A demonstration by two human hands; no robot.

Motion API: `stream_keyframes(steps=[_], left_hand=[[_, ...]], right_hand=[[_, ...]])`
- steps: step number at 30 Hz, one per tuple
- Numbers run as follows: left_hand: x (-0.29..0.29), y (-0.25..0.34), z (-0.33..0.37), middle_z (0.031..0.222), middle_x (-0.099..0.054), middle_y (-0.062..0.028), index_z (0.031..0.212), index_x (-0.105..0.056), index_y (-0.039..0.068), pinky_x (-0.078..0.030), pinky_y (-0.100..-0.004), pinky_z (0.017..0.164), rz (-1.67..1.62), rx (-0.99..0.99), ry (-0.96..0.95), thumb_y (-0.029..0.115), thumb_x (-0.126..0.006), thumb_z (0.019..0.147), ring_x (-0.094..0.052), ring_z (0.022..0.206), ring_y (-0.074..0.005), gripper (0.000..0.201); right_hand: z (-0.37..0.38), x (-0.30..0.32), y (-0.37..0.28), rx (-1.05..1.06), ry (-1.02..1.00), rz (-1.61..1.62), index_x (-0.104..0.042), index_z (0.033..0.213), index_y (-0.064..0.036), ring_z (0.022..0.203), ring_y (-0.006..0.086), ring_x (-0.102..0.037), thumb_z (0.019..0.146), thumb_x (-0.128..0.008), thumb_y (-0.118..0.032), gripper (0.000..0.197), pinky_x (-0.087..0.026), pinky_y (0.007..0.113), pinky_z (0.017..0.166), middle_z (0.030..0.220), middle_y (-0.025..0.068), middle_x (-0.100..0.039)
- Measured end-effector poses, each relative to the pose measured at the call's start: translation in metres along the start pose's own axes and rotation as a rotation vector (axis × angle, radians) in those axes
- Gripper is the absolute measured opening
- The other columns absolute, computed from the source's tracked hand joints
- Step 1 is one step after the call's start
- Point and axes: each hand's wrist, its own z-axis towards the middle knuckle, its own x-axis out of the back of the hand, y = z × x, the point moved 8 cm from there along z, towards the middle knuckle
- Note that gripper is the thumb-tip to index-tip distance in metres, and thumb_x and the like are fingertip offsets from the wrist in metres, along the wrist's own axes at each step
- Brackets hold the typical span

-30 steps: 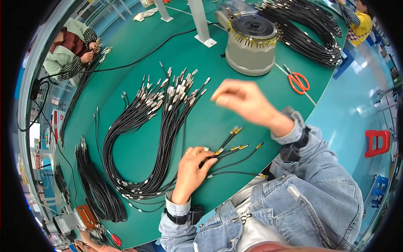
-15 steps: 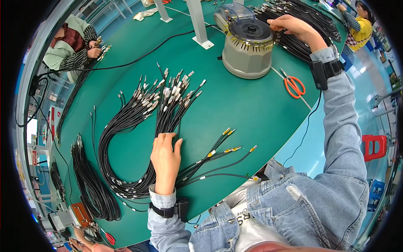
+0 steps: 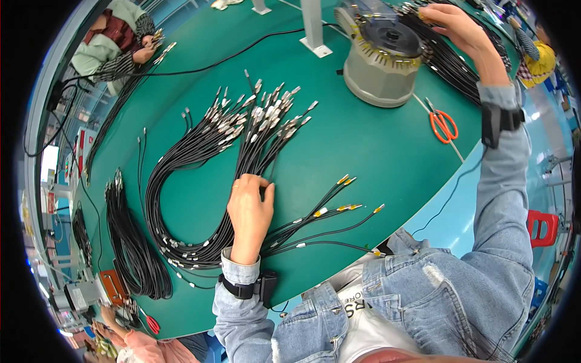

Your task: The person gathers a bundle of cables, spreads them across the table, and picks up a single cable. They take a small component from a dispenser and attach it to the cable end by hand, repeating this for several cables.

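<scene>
My left hand (image 3: 250, 209) rests on a thick bundle of black cables (image 3: 158, 193), fingers curled down over it near the metal-tipped ends. The bundle bends in a U on the green table. Several cables with yellow-marked ends (image 3: 336, 210) fan out to the right of my left wrist. My right hand (image 3: 460, 29) reaches to the far right, thumb and fingers pinched near the metal ends of another pile of black cables (image 3: 451, 63). What it pinches is too small to make out. Beside it stands a round beige machine (image 3: 381, 75) with a black disc, yellow strips and a clear cover.
Orange-handled scissors (image 3: 443, 126) lie right of the machine. A metal post (image 3: 315, 30) rises from the table (image 3: 339, 145), and a black cord (image 3: 224, 63) crosses its far side. Another cable bundle (image 3: 136, 242) lies at left. Other people work at the far left, near left and far right.
My right hand has moved from the machine's rim to the ends of the far cable pile. My left hand stays on the bundle, its fingers more curled. The whole view has shifted slightly.
</scene>
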Motion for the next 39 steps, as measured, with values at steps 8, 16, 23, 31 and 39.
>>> stream_keyframes(steps=[8, 16, 23, 31, 39], left_hand=[[-0.001, -0.041, 0.0, 0.077, -0.063, -0.0085, 0.097, -0.054, 0.001, -0.036, -0.0226, 0.043, -1.145, 0.553, -0.252, 0.01, -0.052, 0.086, -0.044, 0.046, -0.0065, 0.014], [0.018, -0.024, 0.043, 0.076, -0.063, -0.0069, 0.115, -0.048, -0.001, -0.032, -0.0166, 0.042, -1.213, 0.475, -0.052, 0.014, -0.051, 0.089, -0.044, 0.048, -0.0046, 0.03], [0.01, 0.006, 0.062, 0.073, -0.061, -0.0038, 0.109, -0.055, 0.001, -0.03, -0.0158, 0.043, -1.31, 0.434, -0.121, 0.017, -0.05, 0.091, -0.043, 0.05, -0.0028, 0.025], [-0.028, 0.017, 0.009, 0.07, -0.059, -0.0019, 0.1, -0.061, 0.001, -0.026, -0.0151, 0.041, -1.283, 0.549, -0.068, 0.015, -0.052, 0.09, -0.043, 0.048, -0.0024, 0.019], [-0.027, 0.025, -0.005, 0.07, -0.059, -0.004, 0.102, -0.06, -0.002, -0.031, -0.0162, 0.041, -1.325, 0.56, -0.022, 0.008, -0.054, 0.088, -0.045, 0.049, -0.0028, 0.018]], right_hand=[[-0.021, -0.095, 0.01, 0.075, -0.206, 0.229, -0.058, 0.084, -0.0024, 0.083, 0.0103, -0.051, 0.085, -0.058, -0.018, 0.015, -0.039, 0.024, 0.076, 0.088, 0.0034, -0.057], [-0.062, -0.188, 0.019, 0.06, -0.416, 0.368, -0.054, 0.084, -0.0034, 0.088, 0.0097, -0.046, 0.086, -0.057, -0.02, 0.017, -0.036, 0.025, 0.081, 0.093, 0.0024, -0.054], [-0.093, -0.237, 0.026, -0.055, -0.424, 0.557, -0.054, 0.085, -0.0026, 0.084, 0.0092, -0.047, 0.083, -0.06, -0.015, 0.014, -0.038, 0.024, 0.077, 0.09, 0.0019, -0.053], [-0.11, -0.247, 0.047, -0.009, -0.299, 0.667, -0.054, 0.086, -0.0016, 0.082, 0.01, -0.048, 0.082, -0.06, -0.009, 0.01, -0.039, 0.025, 0.076, 0.087, 0.0017, -0.051], [-0.12, -0.258, 0.055, 0.001, -0.294, 0.596, -0.054, 0.086, -0.0003, 0.083, 0.011, -0.049, 0.085, -0.058, -0.009, 0.009, -0.04, 0.026, 0.076, 0.087, 0.0033, -0.052]])
